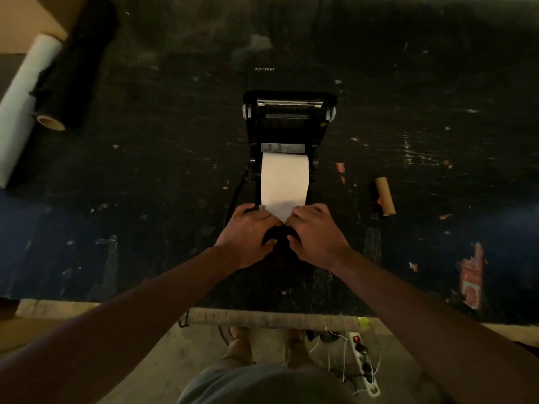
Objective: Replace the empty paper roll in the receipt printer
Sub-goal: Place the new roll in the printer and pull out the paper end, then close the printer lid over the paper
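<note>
Down at the near end of the black plastic receipt printer (288,135), both bare hands rest palm-down side by side, forearms reaching in from the lower corners. The left hand (248,231) has its fingers curled over the printer's near left corner, thumb tucked inward; the right hand (313,233) mirrors it on the near right corner. Between them the fingertips of both hands pinch the loose end of the white paper strip (284,182), holding it against the printer's front edge.

That strip runs up from the hands, along the open paper bay, to the far end of the bay, where the printer's lid stands flipped open beyond it, showing a metal bar and white side latches. Whether a full roll sits beneath the strip cannot be told.

Right of the printer, well apart, lies the empty brown cardboard core (385,196), on its side. Far to the printer's left lie a long white paper roll (27,103) and a dark fuzzy roll (77,65), side by side and touching.

All rest on a scuffed black tabletop (145,185) flecked with paper scraps. Below its near edge, a white power strip (364,363) lies on the concrete floor.
</note>
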